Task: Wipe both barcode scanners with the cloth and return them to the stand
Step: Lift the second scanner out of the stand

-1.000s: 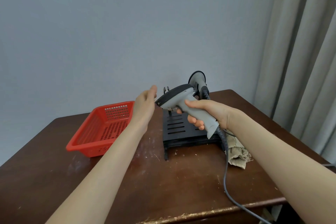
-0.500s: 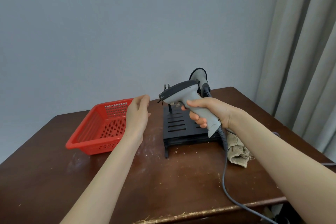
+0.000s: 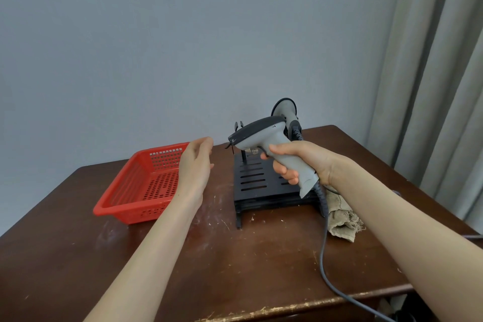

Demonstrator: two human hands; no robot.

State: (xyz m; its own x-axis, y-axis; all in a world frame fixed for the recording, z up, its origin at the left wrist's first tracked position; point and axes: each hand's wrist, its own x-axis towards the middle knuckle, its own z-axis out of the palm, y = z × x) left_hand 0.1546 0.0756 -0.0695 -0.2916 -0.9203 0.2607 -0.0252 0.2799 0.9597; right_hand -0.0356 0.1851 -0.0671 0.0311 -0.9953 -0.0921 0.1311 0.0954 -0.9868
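Red perforated plastic basket (image 3: 119, 197) sits at left on a scuffed dark wooden table (image 3: 235, 269), grey wall (image 3: 183, 34) behind, pale curtain (image 3: 439, 86) at right.

The desk (image 3: 261, 264) is dark, scuffed wood. The basket (image 3: 136, 191) is glossy red plastic. The scanner (image 3: 271, 144) is matt grey plastic; the cloth (image 3: 342, 219) is coarse and frayed.

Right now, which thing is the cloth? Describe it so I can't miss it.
On the brown table, find the black stand near the back. The cloth lies crumpled on the tabletop just right of the stand, beside the scanner's grey cable. It is the only soft, beige, frayed thing; the basket on the left is red plastic.
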